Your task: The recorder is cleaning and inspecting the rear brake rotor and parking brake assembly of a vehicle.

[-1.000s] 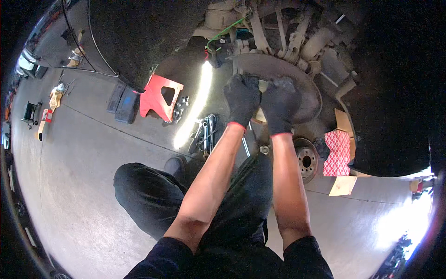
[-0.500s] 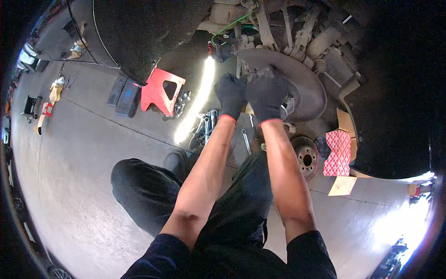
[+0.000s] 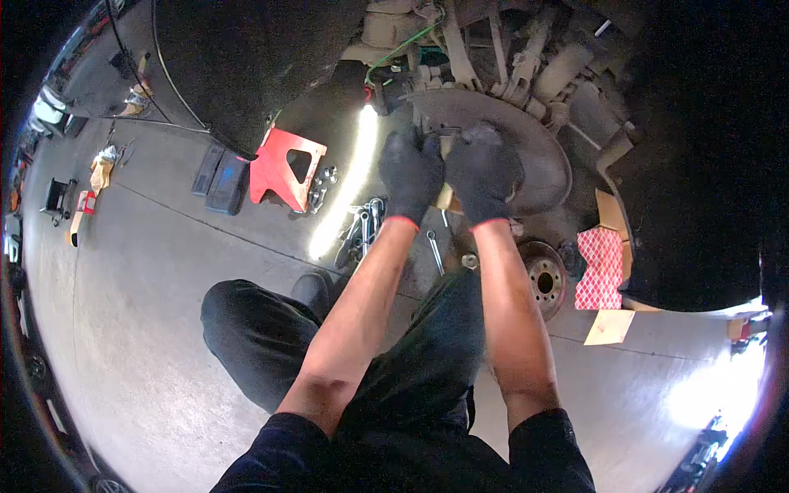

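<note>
Both my hands wear black gloves with red cuffs and are raised in front of a dark, round brake dust shield (image 3: 542, 168) under the car. My left hand (image 3: 409, 174) is curled at the shield's left edge. My right hand (image 3: 486, 171) is closed in front of the shield's middle, hiding the hub area. Both sets of fingers point away from me, so whatever they grip is hidden. In the narrow gap between the hands a small tan piece (image 3: 446, 200) shows. Above them are dusty suspension arms (image 3: 462, 53) and a green cord (image 3: 403, 51).
A lit light bar (image 3: 347, 185) stands left of my hands, beside a red stand (image 3: 283, 168) and dark cases (image 3: 228, 185). Wrenches (image 3: 366, 226) and a loose wrench (image 3: 436, 252) lie on the floor. At right are a brake disc (image 3: 559, 283) and a red-patterned box (image 3: 598, 271).
My hands have come slightly down toward me, and the right one has turned a little. The tan piece between them shows more clearly. The view has shifted slightly.
</note>
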The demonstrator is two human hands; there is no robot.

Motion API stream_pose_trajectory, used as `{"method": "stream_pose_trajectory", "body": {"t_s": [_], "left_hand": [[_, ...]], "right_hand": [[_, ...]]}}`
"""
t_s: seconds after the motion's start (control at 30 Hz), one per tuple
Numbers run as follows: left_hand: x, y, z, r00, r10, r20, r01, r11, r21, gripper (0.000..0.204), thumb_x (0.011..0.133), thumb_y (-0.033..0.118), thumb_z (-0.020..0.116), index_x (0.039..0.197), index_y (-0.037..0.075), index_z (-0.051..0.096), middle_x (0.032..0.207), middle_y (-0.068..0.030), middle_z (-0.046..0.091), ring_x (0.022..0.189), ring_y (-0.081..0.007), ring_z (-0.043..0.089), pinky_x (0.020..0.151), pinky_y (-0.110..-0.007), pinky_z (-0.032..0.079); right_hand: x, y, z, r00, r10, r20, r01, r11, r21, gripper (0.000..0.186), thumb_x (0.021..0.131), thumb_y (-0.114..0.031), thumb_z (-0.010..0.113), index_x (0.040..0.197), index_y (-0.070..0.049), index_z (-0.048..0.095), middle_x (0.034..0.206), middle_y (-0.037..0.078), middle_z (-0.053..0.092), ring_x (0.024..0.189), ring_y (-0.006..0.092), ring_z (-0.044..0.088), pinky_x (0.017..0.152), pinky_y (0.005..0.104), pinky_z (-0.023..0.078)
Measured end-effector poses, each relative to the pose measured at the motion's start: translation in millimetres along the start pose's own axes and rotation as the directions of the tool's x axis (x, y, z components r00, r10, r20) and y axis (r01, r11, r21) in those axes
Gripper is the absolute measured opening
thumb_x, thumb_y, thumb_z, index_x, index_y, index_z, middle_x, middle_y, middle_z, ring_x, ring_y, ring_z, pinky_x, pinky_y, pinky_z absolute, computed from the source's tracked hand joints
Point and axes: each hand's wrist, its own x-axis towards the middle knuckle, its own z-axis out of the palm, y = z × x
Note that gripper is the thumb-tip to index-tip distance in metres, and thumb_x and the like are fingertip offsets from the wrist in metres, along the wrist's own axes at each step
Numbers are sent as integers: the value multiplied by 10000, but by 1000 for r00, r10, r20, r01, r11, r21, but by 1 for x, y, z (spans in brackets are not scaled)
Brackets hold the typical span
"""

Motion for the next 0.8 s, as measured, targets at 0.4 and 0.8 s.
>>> {"method": "stream_pose_trajectory", "body": {"t_s": [0.4, 0.8], "left_hand": [[-51, 49, -21, 894, 432, 116, -433, 901, -24, 630, 816, 125, 687, 1410, -5, 523, 1441, -239, 481, 1367, -450, 429, 1131, -546, 357], [-50, 56, -12, 907, 395, 144, -410, 907, 97, 631, 799, 2, 634, 1420, 11, 525, 1441, -236, 530, 1339, -446, 494, 1132, -530, 390]], "right_hand": [[18, 65, -81, 999, 5, -54, 12, 954, 298, 283, 902, -322, 705, 880, -49, 776, 760, 203, 683, 705, 379, 661, 671, 471, 518], [34, 115, -57, 939, -226, -258, 136, 935, -328, 519, 1005, -158, 561, 1494, -29, 445, 1283, 225, 643, 1075, 407, 655, 873, 474, 544]]}}
